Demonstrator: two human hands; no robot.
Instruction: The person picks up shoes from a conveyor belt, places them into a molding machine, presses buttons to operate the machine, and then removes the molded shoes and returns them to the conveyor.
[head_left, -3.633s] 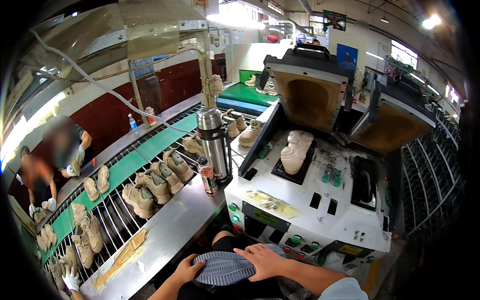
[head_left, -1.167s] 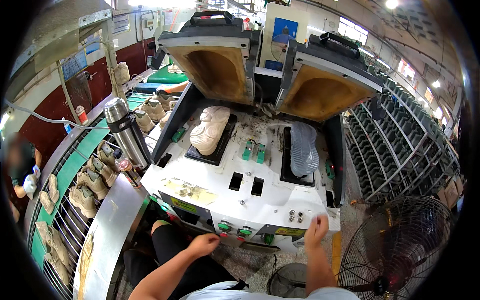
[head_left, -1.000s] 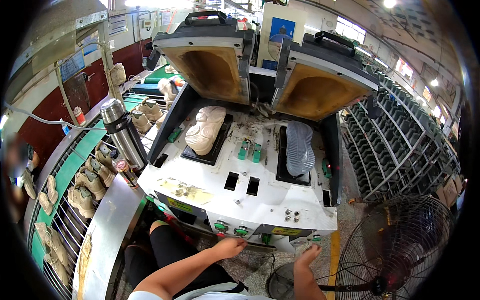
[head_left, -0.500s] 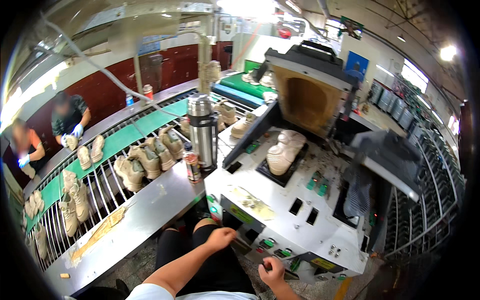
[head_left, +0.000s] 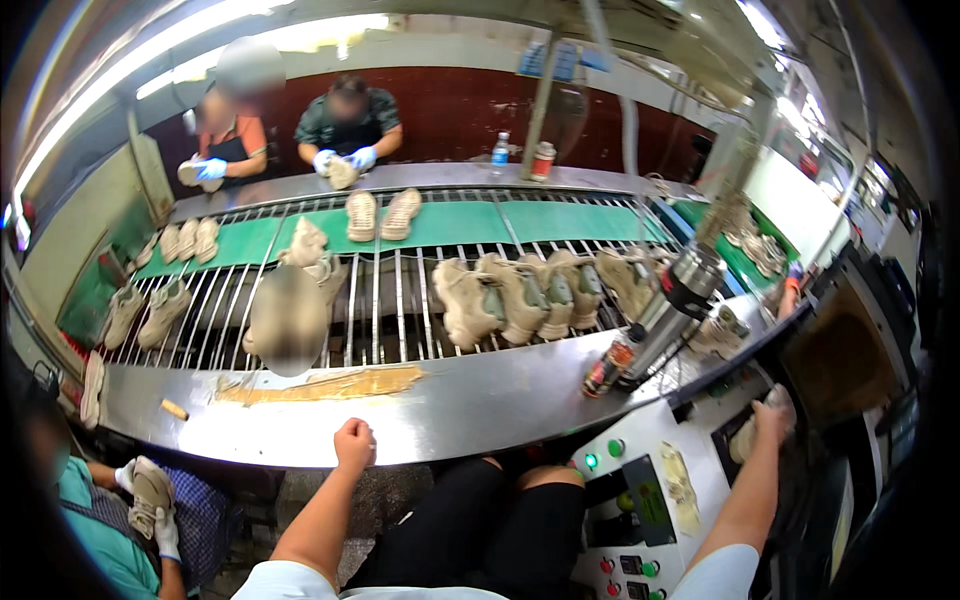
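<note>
My left hand (head_left: 354, 443) is closed in a fist and rests on the near edge of the steel counter (head_left: 470, 405), holding nothing. My right hand (head_left: 772, 415) is stretched out to the right over the white press machine (head_left: 655, 470). Its fingers curl over a beige shoe (head_left: 745, 442) lying in the machine's bay. A steel flask (head_left: 668, 312) and a small dark can (head_left: 608, 368) stand on the counter between my two hands. Several beige shoes (head_left: 500, 295) lie on the roller conveyor (head_left: 380, 290) beyond the counter.
Two people in gloves (head_left: 345, 160) handle shoes across the conveyor, and a person in a teal shirt (head_left: 120, 520) holds a shoe at lower left. A smear of tan glue (head_left: 330, 385) lies on the counter. Green and red buttons (head_left: 615, 448) sit on the machine's front panel.
The view has swung left from the press machine to the conveyor. My left hand moved from the machine's front to the counter edge, and my right hand reached up to the shoe in the bay.
</note>
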